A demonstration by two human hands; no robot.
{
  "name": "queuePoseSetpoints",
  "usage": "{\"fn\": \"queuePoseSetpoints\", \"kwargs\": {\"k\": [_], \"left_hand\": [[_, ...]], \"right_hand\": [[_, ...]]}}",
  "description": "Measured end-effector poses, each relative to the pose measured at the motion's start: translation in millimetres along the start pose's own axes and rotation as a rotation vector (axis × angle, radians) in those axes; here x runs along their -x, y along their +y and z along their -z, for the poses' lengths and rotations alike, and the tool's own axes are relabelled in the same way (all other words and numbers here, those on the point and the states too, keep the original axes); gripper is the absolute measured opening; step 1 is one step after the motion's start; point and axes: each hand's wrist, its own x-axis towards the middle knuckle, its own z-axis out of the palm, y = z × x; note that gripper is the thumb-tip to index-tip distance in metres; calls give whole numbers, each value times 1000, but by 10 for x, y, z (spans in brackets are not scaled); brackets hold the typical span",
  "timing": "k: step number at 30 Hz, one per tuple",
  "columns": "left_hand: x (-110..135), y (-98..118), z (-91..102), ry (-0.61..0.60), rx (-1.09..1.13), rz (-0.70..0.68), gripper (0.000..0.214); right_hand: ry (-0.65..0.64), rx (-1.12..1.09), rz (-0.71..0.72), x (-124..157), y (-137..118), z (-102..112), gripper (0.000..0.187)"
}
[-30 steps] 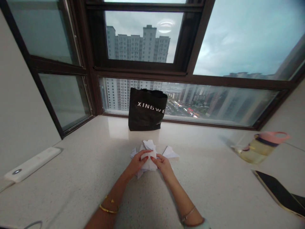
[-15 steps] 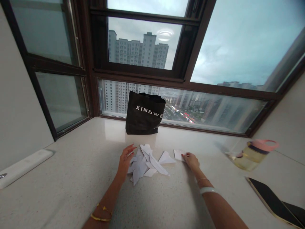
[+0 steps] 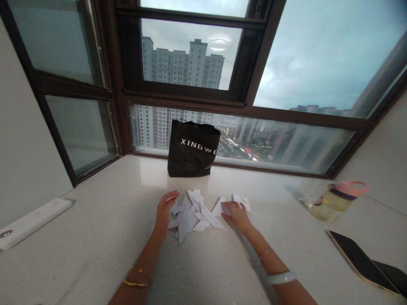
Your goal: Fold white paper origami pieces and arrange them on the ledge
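A loose pile of torn white paper scraps (image 3: 188, 217) lies on the pale speckled counter (image 3: 203, 275). My left hand (image 3: 164, 209) is at the pile's left edge, its fingers bent and apart with nothing seen in them. Right of the pile, a pointed paper piece (image 3: 218, 207) lies partly under the fingertips of my right hand (image 3: 238, 216). Those fingers are spread and reach down to the paper; whether they press on it is hard to tell. A squarish paper piece (image 3: 245, 202) rests just beyond the right hand, partly hidden by it.
A black bag (image 3: 193, 150) stands upright behind the paper, against the window (image 3: 241, 140). A yellowish bottle with a pink lid (image 3: 337, 201) is at the right, with a dark phone (image 3: 361, 258) nearer. A long white device (image 3: 36, 222) lies at the left.
My right hand has let go of the squarish paper piece and moved left onto the pointed piece. The left hand has hardly moved beside the pile.
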Motion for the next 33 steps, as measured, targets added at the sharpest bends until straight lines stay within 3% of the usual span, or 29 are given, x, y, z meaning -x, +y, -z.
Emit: {"fn": "queuePoseSetpoints", "kwargs": {"k": [4, 9, 15, 18, 21, 24, 29, 31, 33], "left_hand": [[10, -16, -4, -27, -2, 31, 27], [17, -33, -13, -46, 29, 68, 26], [-2, -22, -4, -39, 59, 98, 24], [-18, -33, -6, -26, 123, 104, 22], [-6, -48, -44, -64, 218, 119, 21], [41, -59, -104, -141, 265, 172, 25], [128, -82, -173, -258, 280, 311, 38], [147, -109, -182, -301, 305, 342, 47], [150, -144, -180, -268, 346, 345, 57]], "right_hand": [[-104, 104, 63, 39, -167, 74, 31], [-183, 105, 79, 26, -198, 176, 21], [-201, 94, 85, 80, -186, 198, 26], [-117, 67, -22, 112, -201, 250, 33], [89, -50, -111, 153, -330, 311, 35], [193, -170, 43, 223, -608, 333, 35], [158, -293, 334, 373, -1139, 309, 31], [176, -397, 422, 380, -1255, 311, 29], [192, -513, 463, 313, -1274, 309, 26]]}}
